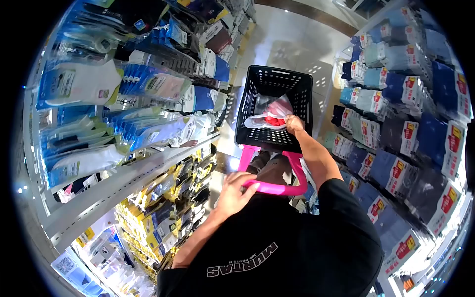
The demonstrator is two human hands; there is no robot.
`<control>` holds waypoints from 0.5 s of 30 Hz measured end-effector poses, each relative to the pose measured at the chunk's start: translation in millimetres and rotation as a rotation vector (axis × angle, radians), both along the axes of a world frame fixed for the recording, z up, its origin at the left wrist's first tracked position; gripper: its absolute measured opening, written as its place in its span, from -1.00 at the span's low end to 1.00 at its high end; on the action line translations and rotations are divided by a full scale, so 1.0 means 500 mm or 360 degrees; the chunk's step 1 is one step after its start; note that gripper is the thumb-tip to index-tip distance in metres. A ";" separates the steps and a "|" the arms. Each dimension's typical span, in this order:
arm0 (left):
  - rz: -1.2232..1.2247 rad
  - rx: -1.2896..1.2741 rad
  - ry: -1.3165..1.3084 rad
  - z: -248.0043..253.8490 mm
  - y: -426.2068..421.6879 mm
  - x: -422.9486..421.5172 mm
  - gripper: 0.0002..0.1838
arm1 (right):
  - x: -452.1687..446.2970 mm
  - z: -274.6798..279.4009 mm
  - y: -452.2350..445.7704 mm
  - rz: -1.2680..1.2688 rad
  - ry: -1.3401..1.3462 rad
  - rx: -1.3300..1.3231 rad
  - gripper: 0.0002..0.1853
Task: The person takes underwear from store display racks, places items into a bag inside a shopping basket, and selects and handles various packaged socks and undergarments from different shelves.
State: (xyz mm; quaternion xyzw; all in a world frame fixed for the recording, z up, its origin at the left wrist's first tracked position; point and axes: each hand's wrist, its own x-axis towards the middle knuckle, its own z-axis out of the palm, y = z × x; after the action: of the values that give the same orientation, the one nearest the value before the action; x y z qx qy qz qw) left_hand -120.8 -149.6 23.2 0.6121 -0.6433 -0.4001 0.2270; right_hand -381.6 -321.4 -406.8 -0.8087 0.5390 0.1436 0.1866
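My left hand (236, 192) is wrapped round the left corner of a pink handle (277, 189), which joins the near side of a black plastic shopping basket (274, 70). My right hand (295, 124) reaches inside, its fingers closed on the right edge of a clear plastic bag (256, 121). Something red (273, 120) shows through the bag, and pale pink shows above it; what these are I cannot make out. The bag lies in the lower part of the basket, and my fingertips are partly hidden against it.
Packaged socks (84, 84) hang in rows on the left rack, with yellow-labelled packs (158, 218) below a white shelf edge (133, 185). On the right stand stacks of blue and grey packs (403, 89) with red-and-white labels. A pale tiled floor (292, 39) runs ahead between them.
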 end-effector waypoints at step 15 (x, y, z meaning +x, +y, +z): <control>-0.0029 -0.0107 0.0050 -0.065 -0.036 -0.025 -0.84 | 0.045 0.216 0.115 -0.0797 -0.1039 0.0354 -0.67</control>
State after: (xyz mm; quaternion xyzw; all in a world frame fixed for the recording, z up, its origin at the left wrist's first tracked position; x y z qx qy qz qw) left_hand -133.6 -167.6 -9.3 0.5920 -0.6582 -0.3898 0.2538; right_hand -359.0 -264.1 -298.9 -0.6309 0.6126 -0.1126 0.4626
